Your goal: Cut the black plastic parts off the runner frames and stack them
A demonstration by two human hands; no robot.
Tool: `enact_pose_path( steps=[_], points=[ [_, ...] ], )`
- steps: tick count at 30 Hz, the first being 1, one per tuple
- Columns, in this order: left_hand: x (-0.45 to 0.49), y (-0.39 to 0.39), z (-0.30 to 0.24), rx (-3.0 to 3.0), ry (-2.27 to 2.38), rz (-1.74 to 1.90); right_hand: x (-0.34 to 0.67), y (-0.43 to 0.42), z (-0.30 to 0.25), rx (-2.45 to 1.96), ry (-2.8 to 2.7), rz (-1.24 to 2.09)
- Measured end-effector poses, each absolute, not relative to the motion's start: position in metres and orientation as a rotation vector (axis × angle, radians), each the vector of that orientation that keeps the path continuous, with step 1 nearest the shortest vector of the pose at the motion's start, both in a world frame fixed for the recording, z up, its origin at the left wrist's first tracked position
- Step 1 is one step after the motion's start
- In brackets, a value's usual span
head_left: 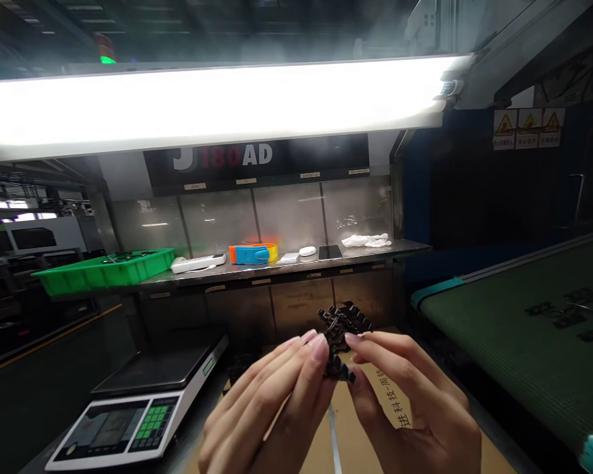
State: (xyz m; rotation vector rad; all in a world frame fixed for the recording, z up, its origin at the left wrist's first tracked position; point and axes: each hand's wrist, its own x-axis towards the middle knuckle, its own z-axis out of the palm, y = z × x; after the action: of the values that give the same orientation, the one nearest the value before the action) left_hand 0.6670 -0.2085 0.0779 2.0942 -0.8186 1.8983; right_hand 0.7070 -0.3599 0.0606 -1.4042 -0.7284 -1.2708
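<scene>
Between my two hands is a small cluster of black moulded plastic parts point(344, 322), with ridged, toothed shapes. My left hand point(271, 401) is closed on its left side, fingertips pressed together against the parts. At the right side, the fingers and thumb of my right hand point(410, 395) pinch the same cluster. The fingers partly cover the parts, so I cannot tell how many there are or whether they are joined. Below my hands lies a cardboard box point(370, 441) with printed characters and a strip down its middle.
A digital scale point(143, 395) stands at left. The shelf point(311, 264) above bears a green tray point(109, 275), orange, blue and yellow tape-like rolls point(253, 254) and a white cloth point(366, 241). At right, a green conveyor belt point(514, 329) carries black parts point(568, 309). A bright lamp point(217, 105) hangs overhead.
</scene>
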Motion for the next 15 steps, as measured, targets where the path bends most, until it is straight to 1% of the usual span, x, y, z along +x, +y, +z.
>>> enact_pose_path(
  steps=[4,7,11,15],
  points=[
    [0.673,-0.216,0.077,1.879,-0.579,1.791,0.706,-0.359,0.056,-1.298,-0.681,-1.106],
    [0.674,-0.215,0.077,1.814,-0.454,1.503,0.703,-0.362,0.055,-1.215,-0.561,-0.985],
    [0.669,-0.209,0.080,1.735,-0.341,1.068,0.700,-0.367,0.054,-1.256,-0.508,-0.902],
    [0.666,-0.209,0.081,1.643,-0.255,0.786,0.700,-0.370,0.050,-1.320,-0.544,-0.830]
  ],
)
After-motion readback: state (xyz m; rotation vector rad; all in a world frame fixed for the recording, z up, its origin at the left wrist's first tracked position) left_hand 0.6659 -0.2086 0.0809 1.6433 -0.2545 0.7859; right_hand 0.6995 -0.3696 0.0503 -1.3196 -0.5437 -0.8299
